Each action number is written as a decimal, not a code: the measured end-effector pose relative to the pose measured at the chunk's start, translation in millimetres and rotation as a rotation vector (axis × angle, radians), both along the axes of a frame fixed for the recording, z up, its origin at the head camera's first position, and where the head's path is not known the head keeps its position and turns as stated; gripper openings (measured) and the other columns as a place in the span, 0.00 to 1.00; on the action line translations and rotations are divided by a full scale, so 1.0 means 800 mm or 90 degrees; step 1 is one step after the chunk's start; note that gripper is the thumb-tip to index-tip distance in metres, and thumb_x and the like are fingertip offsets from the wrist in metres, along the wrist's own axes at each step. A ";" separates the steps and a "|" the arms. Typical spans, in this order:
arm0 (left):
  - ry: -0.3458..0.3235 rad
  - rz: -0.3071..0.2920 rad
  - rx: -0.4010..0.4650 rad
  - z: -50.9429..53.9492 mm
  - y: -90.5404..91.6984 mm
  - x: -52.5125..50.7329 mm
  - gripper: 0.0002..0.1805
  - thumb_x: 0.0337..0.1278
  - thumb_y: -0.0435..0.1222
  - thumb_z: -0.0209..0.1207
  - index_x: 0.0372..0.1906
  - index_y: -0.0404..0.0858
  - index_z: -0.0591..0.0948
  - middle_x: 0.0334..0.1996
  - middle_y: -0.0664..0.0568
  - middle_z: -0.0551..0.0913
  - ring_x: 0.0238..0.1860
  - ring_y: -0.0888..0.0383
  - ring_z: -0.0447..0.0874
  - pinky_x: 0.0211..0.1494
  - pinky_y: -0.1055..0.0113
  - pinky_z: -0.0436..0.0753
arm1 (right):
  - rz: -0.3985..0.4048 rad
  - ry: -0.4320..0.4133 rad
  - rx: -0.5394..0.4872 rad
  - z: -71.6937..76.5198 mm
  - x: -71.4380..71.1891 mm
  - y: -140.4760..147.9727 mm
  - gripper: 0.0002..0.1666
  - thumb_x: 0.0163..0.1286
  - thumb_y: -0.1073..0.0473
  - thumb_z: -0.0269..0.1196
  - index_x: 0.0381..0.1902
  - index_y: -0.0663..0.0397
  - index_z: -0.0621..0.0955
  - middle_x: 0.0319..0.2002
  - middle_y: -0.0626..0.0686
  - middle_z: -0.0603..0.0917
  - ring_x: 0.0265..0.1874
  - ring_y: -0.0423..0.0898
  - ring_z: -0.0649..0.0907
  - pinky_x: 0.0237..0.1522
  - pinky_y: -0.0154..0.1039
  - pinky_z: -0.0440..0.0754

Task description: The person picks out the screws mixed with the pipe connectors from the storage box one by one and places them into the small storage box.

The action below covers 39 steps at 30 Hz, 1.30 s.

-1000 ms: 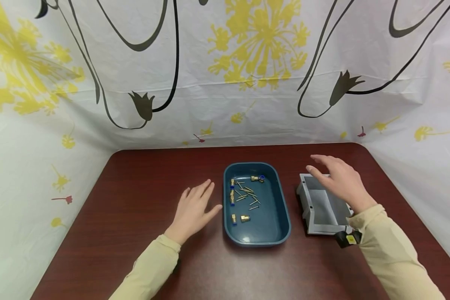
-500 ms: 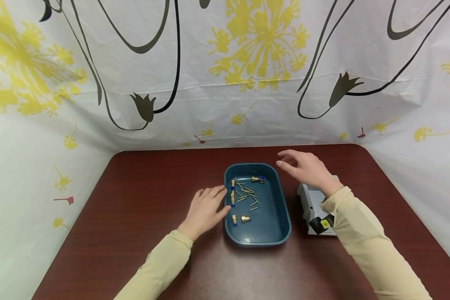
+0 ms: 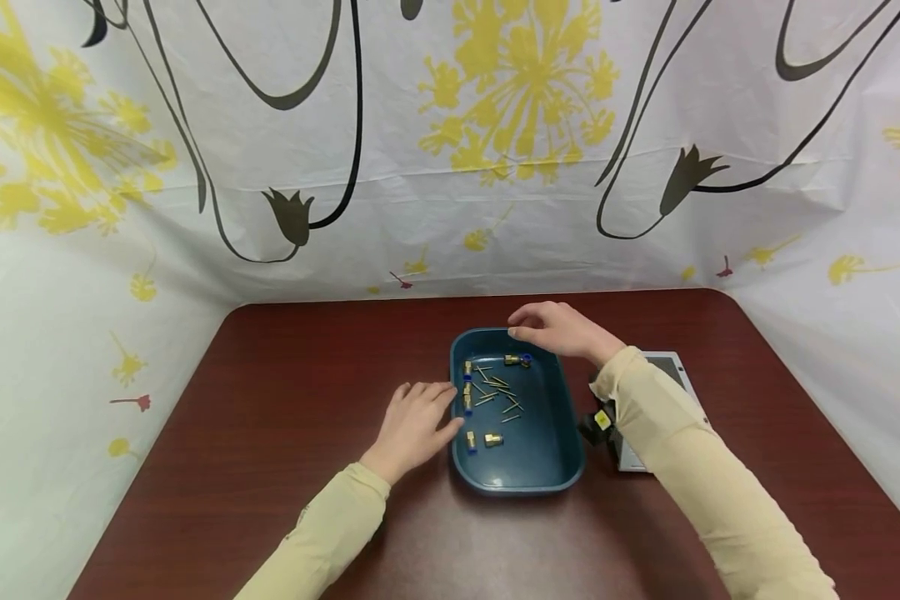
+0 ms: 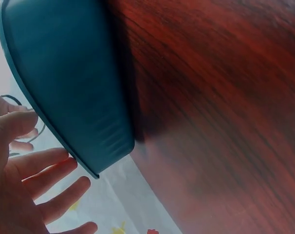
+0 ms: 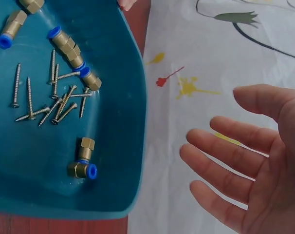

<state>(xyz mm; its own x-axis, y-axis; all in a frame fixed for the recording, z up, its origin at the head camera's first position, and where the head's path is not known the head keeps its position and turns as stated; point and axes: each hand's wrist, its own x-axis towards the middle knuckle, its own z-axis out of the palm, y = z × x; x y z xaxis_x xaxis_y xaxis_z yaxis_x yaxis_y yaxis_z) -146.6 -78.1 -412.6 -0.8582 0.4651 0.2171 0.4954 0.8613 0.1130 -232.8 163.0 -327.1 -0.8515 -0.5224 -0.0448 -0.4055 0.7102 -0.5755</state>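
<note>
A dark teal tray sits on the table with several small brass screws lying loose in it. Several brass pipe fittings with blue ends lie near its left side, its near part and its far end. My left hand is at the tray's left rim, fingertips touching or nearly touching it; in the left wrist view its fingers are spread and relaxed. Over the tray's far right rim hovers my right hand, holding nothing. The right wrist view shows its fingers loosely extended, apart from the tray.
A grey plastic box stands right of the tray, partly hidden by my right forearm. A dark red-brown wooden table lies under everything. Behind it hangs a white curtain with flower prints.
My right hand has moved left, from above the grey box to the tray's far end. My left hand has shifted right to the tray's left rim. The tray's contents look unmoved.
</note>
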 end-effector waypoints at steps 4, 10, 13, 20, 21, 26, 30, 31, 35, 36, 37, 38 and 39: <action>0.011 -0.003 0.002 -0.003 0.000 0.000 0.23 0.55 0.50 0.52 0.52 0.41 0.76 0.51 0.52 0.74 0.50 0.54 0.70 0.56 0.48 0.60 | 0.018 -0.049 0.005 -0.004 -0.012 -0.009 0.21 0.65 0.53 0.53 0.52 0.60 0.74 0.47 0.56 0.76 0.43 0.51 0.76 0.44 0.48 0.71; 0.041 -0.022 0.015 -0.005 -0.001 0.000 0.21 0.54 0.47 0.54 0.50 0.39 0.77 0.50 0.52 0.75 0.48 0.53 0.71 0.54 0.46 0.61 | 0.016 -0.139 -0.012 -0.016 -0.023 -0.021 0.20 0.65 0.55 0.53 0.51 0.61 0.74 0.43 0.55 0.77 0.41 0.53 0.77 0.42 0.46 0.72; 0.056 -0.030 0.017 -0.006 -0.001 0.000 0.21 0.52 0.45 0.57 0.49 0.38 0.78 0.49 0.51 0.76 0.48 0.53 0.72 0.52 0.47 0.63 | 0.020 -0.179 -0.028 -0.025 -0.027 -0.027 0.19 0.65 0.57 0.54 0.49 0.63 0.74 0.41 0.56 0.78 0.41 0.55 0.76 0.43 0.47 0.72; 0.031 -0.024 0.017 -0.004 -0.002 -0.001 0.22 0.52 0.45 0.57 0.51 0.39 0.77 0.50 0.52 0.75 0.49 0.53 0.71 0.54 0.47 0.62 | 0.005 -0.247 -0.035 -0.048 -0.032 -0.037 0.16 0.64 0.62 0.54 0.47 0.66 0.75 0.38 0.61 0.78 0.39 0.57 0.76 0.39 0.48 0.73; 0.028 -0.023 0.016 -0.003 -0.002 -0.001 0.22 0.52 0.45 0.57 0.51 0.39 0.77 0.51 0.52 0.75 0.49 0.53 0.71 0.54 0.47 0.62 | 0.002 -0.252 -0.031 -0.052 -0.032 -0.038 0.16 0.63 0.62 0.54 0.46 0.66 0.75 0.38 0.60 0.78 0.39 0.57 0.75 0.37 0.48 0.73; 0.022 -0.022 0.008 -0.003 -0.002 -0.001 0.22 0.52 0.46 0.57 0.51 0.40 0.77 0.51 0.52 0.74 0.49 0.53 0.71 0.53 0.48 0.63 | -0.005 -0.263 -0.007 -0.068 -0.035 -0.040 0.13 0.60 0.63 0.56 0.42 0.64 0.77 0.32 0.54 0.78 0.33 0.51 0.76 0.33 0.44 0.73; 0.026 -0.024 0.012 -0.005 -0.001 -0.001 0.22 0.52 0.46 0.57 0.51 0.40 0.77 0.51 0.52 0.75 0.49 0.54 0.71 0.53 0.48 0.63 | -0.018 -0.273 0.014 -0.080 -0.039 -0.039 0.12 0.59 0.64 0.57 0.41 0.64 0.77 0.30 0.51 0.78 0.30 0.47 0.75 0.31 0.41 0.72; 0.026 -0.023 0.013 -0.005 -0.001 -0.001 0.22 0.52 0.46 0.57 0.51 0.40 0.77 0.51 0.52 0.75 0.49 0.54 0.71 0.53 0.48 0.64 | -0.022 -0.275 0.020 -0.082 -0.039 -0.038 0.12 0.59 0.64 0.58 0.41 0.64 0.77 0.30 0.51 0.78 0.30 0.46 0.75 0.31 0.40 0.72; 0.029 -0.022 0.011 -0.005 -0.002 -0.001 0.22 0.52 0.46 0.57 0.51 0.40 0.77 0.51 0.53 0.74 0.49 0.54 0.72 0.53 0.48 0.64 | -0.039 -0.270 0.042 -0.092 -0.042 -0.037 0.10 0.59 0.65 0.58 0.39 0.63 0.78 0.29 0.51 0.77 0.30 0.47 0.75 0.30 0.39 0.72; 0.029 -0.021 0.010 -0.005 -0.002 -0.002 0.22 0.52 0.46 0.56 0.51 0.40 0.77 0.51 0.53 0.74 0.49 0.54 0.72 0.53 0.49 0.64 | -0.041 -0.268 0.044 -0.094 -0.043 -0.036 0.10 0.59 0.65 0.58 0.39 0.63 0.78 0.28 0.51 0.77 0.30 0.47 0.75 0.30 0.39 0.72; 0.031 -0.021 0.009 -0.005 -0.002 -0.002 0.22 0.53 0.46 0.56 0.51 0.40 0.77 0.51 0.53 0.74 0.49 0.54 0.72 0.53 0.48 0.64 | -0.043 -0.267 0.044 -0.096 -0.044 -0.036 0.10 0.59 0.65 0.58 0.39 0.63 0.78 0.28 0.51 0.77 0.30 0.48 0.75 0.29 0.39 0.72; 0.030 -0.020 0.008 -0.005 -0.002 -0.002 0.22 0.53 0.47 0.56 0.51 0.40 0.77 0.51 0.53 0.74 0.49 0.54 0.72 0.52 0.48 0.64 | -0.043 -0.264 0.045 -0.097 -0.045 -0.036 0.09 0.59 0.65 0.58 0.38 0.63 0.78 0.27 0.51 0.77 0.30 0.48 0.75 0.28 0.39 0.71; 0.032 -0.021 0.008 -0.005 -0.002 -0.002 0.22 0.53 0.47 0.56 0.51 0.40 0.77 0.51 0.52 0.74 0.48 0.54 0.72 0.52 0.48 0.64 | -0.047 -0.263 0.044 -0.097 -0.046 -0.036 0.09 0.59 0.65 0.58 0.38 0.62 0.78 0.27 0.51 0.77 0.30 0.49 0.75 0.27 0.38 0.71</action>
<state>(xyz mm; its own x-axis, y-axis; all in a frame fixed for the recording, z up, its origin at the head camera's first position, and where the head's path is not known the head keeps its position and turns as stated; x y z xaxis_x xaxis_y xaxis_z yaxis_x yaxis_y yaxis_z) -148.3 -79.9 -416.3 -0.8306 0.4898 0.2650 0.5286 0.8431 0.0983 -269.3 134.2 -405.0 -0.7896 -0.4447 -0.4229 -0.0979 0.7716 -0.6286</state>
